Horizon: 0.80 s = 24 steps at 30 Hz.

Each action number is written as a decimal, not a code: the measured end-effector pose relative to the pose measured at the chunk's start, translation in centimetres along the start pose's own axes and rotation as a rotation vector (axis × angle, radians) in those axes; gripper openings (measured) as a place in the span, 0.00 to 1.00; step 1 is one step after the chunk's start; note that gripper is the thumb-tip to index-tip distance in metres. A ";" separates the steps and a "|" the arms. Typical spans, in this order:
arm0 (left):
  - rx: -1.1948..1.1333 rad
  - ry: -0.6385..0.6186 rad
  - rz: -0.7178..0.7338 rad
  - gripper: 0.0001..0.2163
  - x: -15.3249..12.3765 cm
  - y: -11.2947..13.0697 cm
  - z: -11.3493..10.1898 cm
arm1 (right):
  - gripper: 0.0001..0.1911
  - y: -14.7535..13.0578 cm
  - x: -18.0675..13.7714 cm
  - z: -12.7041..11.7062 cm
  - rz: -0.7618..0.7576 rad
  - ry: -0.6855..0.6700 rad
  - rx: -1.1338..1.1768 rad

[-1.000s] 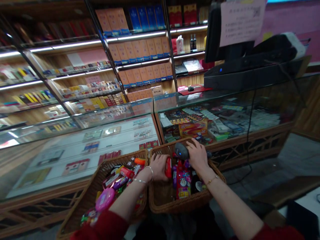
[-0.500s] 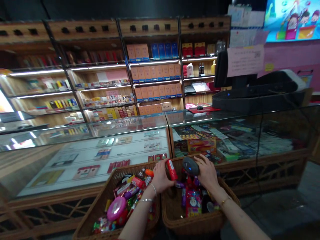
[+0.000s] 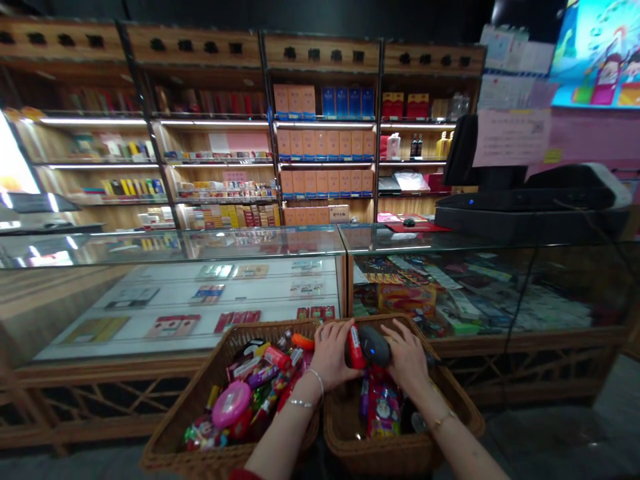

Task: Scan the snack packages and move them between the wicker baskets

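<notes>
My left hand (image 3: 330, 357) is closed around a small red tube with a white label (image 3: 355, 348), held over the inner edge of the right basket. Beside it, my right hand (image 3: 410, 360) grips a dark grey barcode scanner (image 3: 375, 345) with a small blue light. The scanner's head is very close to the tube; whether they touch I cannot tell. Below both hands, the right wicker basket (image 3: 400, 459) holds a colourful candy packet (image 3: 385, 413) and purple items, partly hidden. The left wicker basket (image 3: 165, 433) is filled with sweets and a pink round container (image 3: 232, 404).
A glass display counter (image 3: 280, 240) runs behind the baskets, with flat packs inside. On its right stand a monitor (image 3: 460, 150) and a dark till unit (image 3: 520, 213); a black cable (image 3: 520, 293) hangs down the front. Stocked shelves (image 3: 325, 163) line the back wall.
The red tube and the scanner have come closer together. Both hands keep their hold. The view has shifted slightly and levelled.
</notes>
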State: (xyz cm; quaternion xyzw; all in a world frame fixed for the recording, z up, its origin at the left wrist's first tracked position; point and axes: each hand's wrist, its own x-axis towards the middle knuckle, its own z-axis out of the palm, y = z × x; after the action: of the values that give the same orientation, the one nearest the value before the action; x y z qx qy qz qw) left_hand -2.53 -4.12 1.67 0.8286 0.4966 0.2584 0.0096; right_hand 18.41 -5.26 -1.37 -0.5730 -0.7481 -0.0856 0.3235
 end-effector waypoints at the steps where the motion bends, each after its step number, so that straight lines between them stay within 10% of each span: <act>1: 0.012 0.003 0.007 0.50 0.0 0.0 0.1 | 0.22 0.0 -0.1 0.0 0.000 0.000 0.000; 24: 0.148 0.087 -0.039 0.36 -0.2 -1.5 1.3 | 0.24 0.2 -1.1 -0.3 -0.086 -0.009 0.001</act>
State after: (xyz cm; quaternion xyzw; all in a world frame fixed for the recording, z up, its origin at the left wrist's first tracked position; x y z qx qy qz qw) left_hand -3.26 -3.22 0.06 0.8051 0.5304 0.2565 -0.0684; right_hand 18.85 -6.19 -1.79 -0.5406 -0.7735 -0.0968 0.3164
